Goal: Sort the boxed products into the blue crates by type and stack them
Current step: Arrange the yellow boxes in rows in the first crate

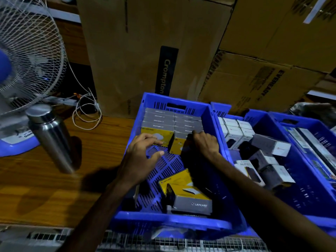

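A blue crate sits in front of me with two rows of yellow-and-grey Lapcare boxes stacked upright against its far wall. My left hand rests with spread fingers against the front box of the left row. My right hand grips the top of the front box in the right row. One more Lapcare box lies flat near the crate's front wall. A second blue crate to the right holds white and grey boxes, some stacked, some loose.
A steel bottle stands on the wooden table left of the crate, with a table fan and a coiled white cable behind it. Large cardboard cartons wall off the back. A third blue crate sits far right.
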Tool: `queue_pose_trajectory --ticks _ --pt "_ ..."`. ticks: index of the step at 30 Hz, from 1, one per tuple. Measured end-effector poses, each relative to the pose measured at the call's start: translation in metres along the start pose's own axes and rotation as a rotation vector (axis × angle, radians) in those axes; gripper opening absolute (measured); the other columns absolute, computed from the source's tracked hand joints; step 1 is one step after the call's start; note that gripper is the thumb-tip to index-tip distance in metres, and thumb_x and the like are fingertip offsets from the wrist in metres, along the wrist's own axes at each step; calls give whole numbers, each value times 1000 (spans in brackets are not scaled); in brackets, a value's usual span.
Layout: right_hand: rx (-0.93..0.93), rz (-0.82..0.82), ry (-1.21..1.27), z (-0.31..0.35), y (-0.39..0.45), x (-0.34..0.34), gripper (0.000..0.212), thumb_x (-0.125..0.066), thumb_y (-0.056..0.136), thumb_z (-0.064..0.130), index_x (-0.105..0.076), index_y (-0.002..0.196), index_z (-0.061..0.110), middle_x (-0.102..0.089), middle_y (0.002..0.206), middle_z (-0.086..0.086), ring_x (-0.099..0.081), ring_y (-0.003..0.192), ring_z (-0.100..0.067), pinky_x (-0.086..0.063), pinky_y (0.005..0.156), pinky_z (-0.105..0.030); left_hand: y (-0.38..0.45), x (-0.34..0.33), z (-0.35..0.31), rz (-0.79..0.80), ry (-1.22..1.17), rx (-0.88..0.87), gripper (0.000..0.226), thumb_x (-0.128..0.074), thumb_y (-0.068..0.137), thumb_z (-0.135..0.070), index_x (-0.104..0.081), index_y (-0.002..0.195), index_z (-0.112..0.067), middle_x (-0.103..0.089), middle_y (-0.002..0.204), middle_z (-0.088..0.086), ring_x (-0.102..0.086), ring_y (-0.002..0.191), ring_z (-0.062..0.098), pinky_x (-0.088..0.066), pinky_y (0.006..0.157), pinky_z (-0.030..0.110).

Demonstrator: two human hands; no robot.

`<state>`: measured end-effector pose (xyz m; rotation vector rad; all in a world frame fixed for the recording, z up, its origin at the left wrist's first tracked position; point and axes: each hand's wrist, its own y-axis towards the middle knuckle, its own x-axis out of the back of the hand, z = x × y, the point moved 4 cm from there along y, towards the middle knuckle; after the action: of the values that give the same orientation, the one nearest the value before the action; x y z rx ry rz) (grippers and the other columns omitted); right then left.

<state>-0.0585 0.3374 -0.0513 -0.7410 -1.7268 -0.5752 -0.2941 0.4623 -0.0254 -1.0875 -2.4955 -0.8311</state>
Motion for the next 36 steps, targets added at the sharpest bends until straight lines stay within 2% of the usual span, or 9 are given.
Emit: queue_pose_trajectory --ticks 7,12,16,19,22,24,28,31,36 --pt "110 118 236 -1 -39 9 34 -62 97 33 -58 128 20 -67 121 -10 -64 113 -36 -52 87 -43 1 6 0 -42 -74 9 24 -79 82 -7 -76 99 -24 -68 107 -6 -65 107 11 -52 97 32" --pt "464 525 574 0 -97 31 39 -73 93 37 -65 128 23 -65 93 28 -63 88 10 -44 78 -10 2 4 0 -49 -58 -19 22 -79 82 -5 -77 99 -20 -68 105 -6 -65 103 10 -50 93 25" --pt "584 729 574 -6 -137 38 68 -81 85 42 -52 146 32 -57 119 40 -52 106 26 -38 93 -5 5 2 1 -21 -52 -38 21 -79 83 -6 -77 99 -20 -66 105 -9 -64 102 7 -50 91 24" --pt "682 751 336 -2 -141 29 99 -83 83 38 -20 161 41 -31 151 39 -31 125 26 -25 101 -2 6 1 0 -1 -49 -51 21 -79 84 -7 -76 100 -20 -66 105 -8 -64 102 6 -50 91 25" --pt "696 758 181 8 -136 18 111 -83 80 40 -8 162 42 -13 170 12 -26 153 -15 -32 121 -32 6 1 0 7 -54 -52 20 -80 84 -7 -77 100 -19 -66 105 -8 -63 102 5 -49 89 24" --pt "705 753 164 13 -131 11 110 -84 78 41 -13 162 40 -18 170 11 -34 150 -21 -38 117 -42 6 2 1 3 -56 -52 20 -80 84 -8 -77 100 -20 -66 105 -9 -63 102 4 -49 87 22" --pt "657 640 333 4 -118 19 73 -83 82 31 -48 147 30 -65 133 9 -62 104 -7 -49 88 -27 6 2 2 -23 -61 -40 19 -80 84 -9 -77 99 -18 -67 105 -9 -63 101 3 -47 85 17" --pt "564 392 368 -12 -108 32 50 -80 85 46 -62 128 26 -61 82 21 -56 69 4 -42 67 -19 7 2 5 -30 -62 -16 18 -80 85 -9 -77 100 -18 -67 105 -9 -63 100 3 -45 80 15" --pt "481 217 386 -15 -109 39 53 -70 80 64 -64 117 26 -61 108 11 -62 93 -13 -54 73 -37 6 -2 6 -17 -60 -20 17 -80 84 -12 -77 99 -20 -68 105 -9 -64 100 5 -49 81 23"
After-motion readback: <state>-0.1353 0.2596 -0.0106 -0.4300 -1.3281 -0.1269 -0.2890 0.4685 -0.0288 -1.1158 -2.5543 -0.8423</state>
